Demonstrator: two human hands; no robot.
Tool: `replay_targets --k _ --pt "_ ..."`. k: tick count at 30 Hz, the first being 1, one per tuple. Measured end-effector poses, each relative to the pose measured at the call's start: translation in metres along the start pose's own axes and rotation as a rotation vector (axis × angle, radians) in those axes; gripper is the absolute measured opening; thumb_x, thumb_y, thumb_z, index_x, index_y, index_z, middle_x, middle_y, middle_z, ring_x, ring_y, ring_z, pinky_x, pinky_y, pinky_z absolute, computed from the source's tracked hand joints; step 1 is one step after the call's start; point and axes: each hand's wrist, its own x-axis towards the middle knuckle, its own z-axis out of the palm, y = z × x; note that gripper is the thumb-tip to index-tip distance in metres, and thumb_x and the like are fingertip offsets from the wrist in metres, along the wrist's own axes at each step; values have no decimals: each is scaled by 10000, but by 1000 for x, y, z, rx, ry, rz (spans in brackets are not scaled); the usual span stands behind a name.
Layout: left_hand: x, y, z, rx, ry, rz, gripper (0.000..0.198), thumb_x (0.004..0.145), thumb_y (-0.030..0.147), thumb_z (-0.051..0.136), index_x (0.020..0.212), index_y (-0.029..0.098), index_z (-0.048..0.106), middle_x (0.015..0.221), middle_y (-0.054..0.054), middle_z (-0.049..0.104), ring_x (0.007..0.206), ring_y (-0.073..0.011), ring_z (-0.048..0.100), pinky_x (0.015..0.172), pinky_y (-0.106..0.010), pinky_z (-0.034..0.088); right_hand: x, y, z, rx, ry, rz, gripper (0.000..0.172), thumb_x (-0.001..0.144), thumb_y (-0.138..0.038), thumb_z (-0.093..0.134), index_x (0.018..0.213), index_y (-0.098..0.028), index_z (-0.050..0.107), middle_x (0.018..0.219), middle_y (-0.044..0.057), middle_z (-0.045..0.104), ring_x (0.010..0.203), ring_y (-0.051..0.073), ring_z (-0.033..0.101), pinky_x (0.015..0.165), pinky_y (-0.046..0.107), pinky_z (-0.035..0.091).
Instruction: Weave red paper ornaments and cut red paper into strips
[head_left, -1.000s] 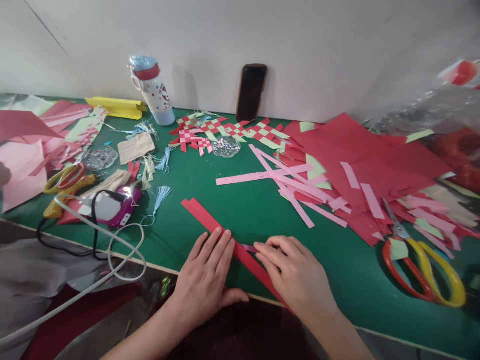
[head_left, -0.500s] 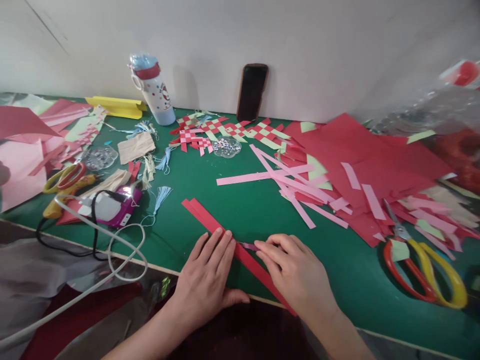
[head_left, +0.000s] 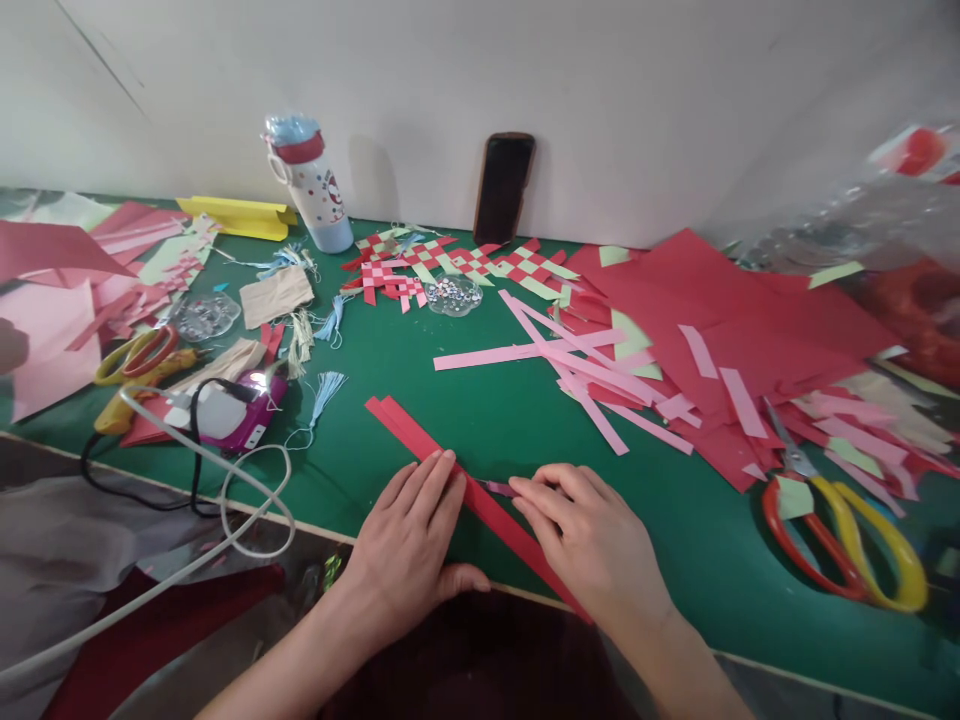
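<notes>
A folded red paper strip (head_left: pixel 506 527) lies slantwise across the table's front part, its two layers fanned apart at the far left end. My left hand (head_left: pixel 411 525) rests flat on it, fingers stretched out together and thumb apart. In my right hand (head_left: pixel 589 530) a slim tool with a purple handle (head_left: pixel 501 489) is pinched between thumb and fingers. Its thin metal tip points left and meets the strip's edge by my left fingertips; whether it is inside the fold I cannot tell. Pink paper strips (head_left: pixel 525 352) lie crossed beyond my hands.
Red-and-yellow-handled scissors (head_left: pixel 847 530) lie at right beside red sheets (head_left: pixel 720 300). Woven paper fish (head_left: pixel 472 262) and a dish of beads (head_left: pixel 454 294) are behind. A bottle (head_left: pixel 319 195) and phone (head_left: pixel 504 188) stand by the wall. A glue gun (head_left: pixel 124 405) and cables (head_left: pixel 259 550) are left.
My left hand has shifted slightly left along the strip, baring a little more of it near the tool's tip. My right hand stays nearly in place, still pinching the tool.
</notes>
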Motion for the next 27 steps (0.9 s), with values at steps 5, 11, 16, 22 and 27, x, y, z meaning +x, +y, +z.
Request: replay_targets --k 5,11,16,22,27 --pt "1 -7 -3 0 -38 -23 825 804 772 400 1343 164 547 1495 -196 425 1413 -339 341 1143 -491 277 0 0 0 -5 6 -8 212 951 -258 542 1015 -238 743 866 51 667 791 160 583 751 291 431" --pt "2 -2 0 55 -28 -10 880 852 749 333 1387 68 489 1471 -172 472 1395 -288 374 1170 -450 220 -6 3 -4 3 20 -21 210 949 -250 541 1015 -238 740 866 50 667 781 155 580 739 288 423" --pt "6 11 1 44 -31 35 880 856 765 258 1383 105 506 1462 -145 491 1367 -288 404 1173 -494 166 -20 8 -13 -12 -10 -18 212 947 -243 538 1020 -240 736 877 47 666 781 152 589 741 294 431" --pt "6 16 5 28 -13 18 850 830 773 330 1358 140 538 1453 -164 494 1365 -306 401 1141 -493 227 -30 11 -16 -10 6 -2 208 946 -234 541 1015 -232 737 872 50 660 771 152 588 747 295 439" --pt "4 15 9 50 7 17 900 811 800 298 1355 127 545 1453 -190 486 1377 -325 386 1139 -497 242 -27 9 -15 -24 21 -9 221 952 -240 526 999 -235 743 861 54 668 769 151 594 735 292 447"
